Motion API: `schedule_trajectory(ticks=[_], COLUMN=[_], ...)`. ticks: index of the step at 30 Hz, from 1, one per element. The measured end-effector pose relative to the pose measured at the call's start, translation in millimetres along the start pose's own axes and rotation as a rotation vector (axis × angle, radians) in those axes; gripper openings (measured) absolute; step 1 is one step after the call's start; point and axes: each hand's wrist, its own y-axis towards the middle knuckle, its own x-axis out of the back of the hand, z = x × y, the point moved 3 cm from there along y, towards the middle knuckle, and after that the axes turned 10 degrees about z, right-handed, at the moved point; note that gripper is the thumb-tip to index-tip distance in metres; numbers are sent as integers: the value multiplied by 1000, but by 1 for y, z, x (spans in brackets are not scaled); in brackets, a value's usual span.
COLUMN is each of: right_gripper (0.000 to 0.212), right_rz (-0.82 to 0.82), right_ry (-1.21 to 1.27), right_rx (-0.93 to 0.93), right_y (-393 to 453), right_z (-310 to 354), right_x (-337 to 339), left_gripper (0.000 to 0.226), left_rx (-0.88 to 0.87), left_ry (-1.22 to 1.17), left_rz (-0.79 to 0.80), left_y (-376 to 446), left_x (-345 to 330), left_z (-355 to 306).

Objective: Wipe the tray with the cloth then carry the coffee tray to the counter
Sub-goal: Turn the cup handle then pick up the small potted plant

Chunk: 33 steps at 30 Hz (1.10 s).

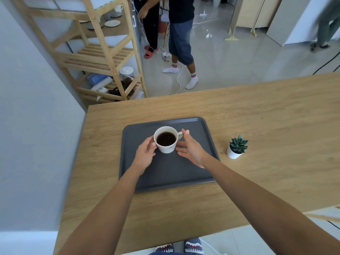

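A dark grey tray (165, 173) lies flat on the wooden table (257, 126). On its far half stands a white cup of black coffee (166, 139), handle pointing right. My left hand (145, 153) touches the cup's left side, fingers curved against it. My right hand (191, 148) is spread just right of the cup, close to the handle, fingers apart and not around it. No cloth is in view.
A small succulent in a white pot (236, 147) stands on the table right of the tray. A wooden shelf rack (103, 52) stands beyond the table's left corner. Two people (180, 39) stand on the floor behind, with cables around their feet.
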Motion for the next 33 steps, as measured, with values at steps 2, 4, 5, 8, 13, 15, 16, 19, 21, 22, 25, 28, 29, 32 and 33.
schedule_trajectory(ticks=[2, 4, 5, 8, 13, 15, 16, 19, 21, 22, 25, 28, 29, 32, 33], right_gripper=[61, 61, 60, 61, 56, 52, 51, 51, 51, 50, 50, 50, 50, 50, 50], right_rz=[-14, -27, -31, -39, -308, -455, -498, -515, -504, -497, -474, -455, -452, -457, -459], right_ry=[28, 49, 55, 32, -586, -934, -1080, -1351, -1382, -1383, -1395, -1400, -1402, -1399, -1397], right_rx=[10, 24, 29, 23, 105, 133, 98, -56, -67, -59, -36, -26, -25, -18, -19], right_y=[-4, -7, -8, -12, -33, -45, -49, -54, -53, -52, -50, -50, -50, -49, -49], right_z=[-5, -8, -9, -10, -14, -25, -34, -56, -60, -60, -56, -53, -52, -53, -53], right_x=[0, -2, -2, -1, 19, 36, 44, 63, 68, 69, 72, 75, 75, 75, 75], left_gripper=[37, 37, 37, 37, 43, 47, 50, 55, 57, 57, 57, 58, 58, 58, 59], left_rx=[25, 49, 57, 74, -55, -58, 5, 228, 286, 294, 300, 312, 315, 325, 326], left_ry=[-18, -34, -38, -34, 381, 682, 810, 1000, 1005, 998, 1004, 992, 990, 989, 990], left_rz=[10, 18, 24, 57, -156, -361, -414, -353, -309, -300, -296, -288, -281, -253, -246], left_y=[4, 9, 11, 12, -1, -19, -30, -54, -61, -62, -67, -70, -70, -70, -70], left_x=[-1, -3, -3, -4, 17, 36, 44, 52, 50, 48, 43, 40, 40, 41, 42], left_z=[-3, -5, -5, -5, -6, 5, 15, 49, 61, 64, 66, 65, 64, 63, 62])
